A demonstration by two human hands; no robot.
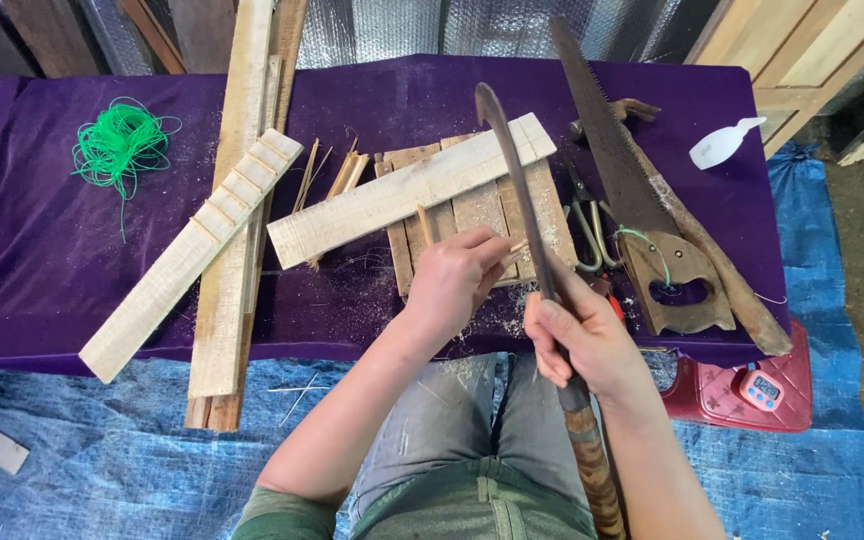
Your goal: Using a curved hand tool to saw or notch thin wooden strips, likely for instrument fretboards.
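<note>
My right hand (584,340) grips the wrapped handle of a long dark curved blade (514,170), which points away across a small wooden board block (472,215). My left hand (457,275) pinches a thin bamboo sliver (518,247) against the block, right beside the blade's edge. A pale wooden slat (402,192) lies diagonally across the block. Thin bamboo sticks (344,175) lie to the left of the block on the purple cloth.
A hand saw (632,190) with a wooden handle, pliers (587,225) and a white scoop (722,143) lie on the right. A second slat with slivers across it (192,255), long planks (237,200) and green cord (117,145) lie left. A red stool with a timer (760,388) stands right.
</note>
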